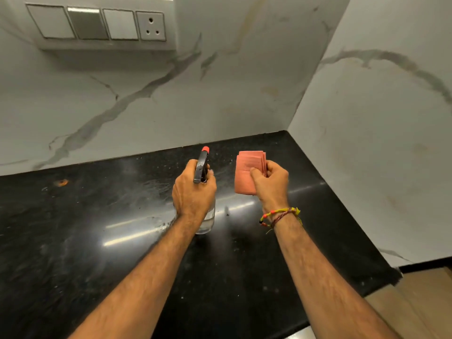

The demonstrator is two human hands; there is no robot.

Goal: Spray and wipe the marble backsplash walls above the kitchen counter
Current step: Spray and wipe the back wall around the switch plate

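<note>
Left hand (194,192) wrapped around the neck of a clear spray bottle (206,216), fingers curled tight on it. Black spray head with orange nozzle tip (205,149) points toward the back marble wall (171,106). The bottle is held above the black counter (97,241); can't tell whether its base touches the surface.

Right hand (270,184) grips a folded pink cloth (248,172), thumb on the near face, fingers curled behind. Cloth is upright, in the air, just beside the bottle and apart from both walls. Thread bracelet (281,216) on the right wrist.

Back wall meets the right side wall (379,143) at the corner past the hands; grey veins and faint yellowish streaks on both. Switch panel (97,23) with a socket at upper left. Counter shows smears and speckles and an orange spot (63,182) at left.
</note>
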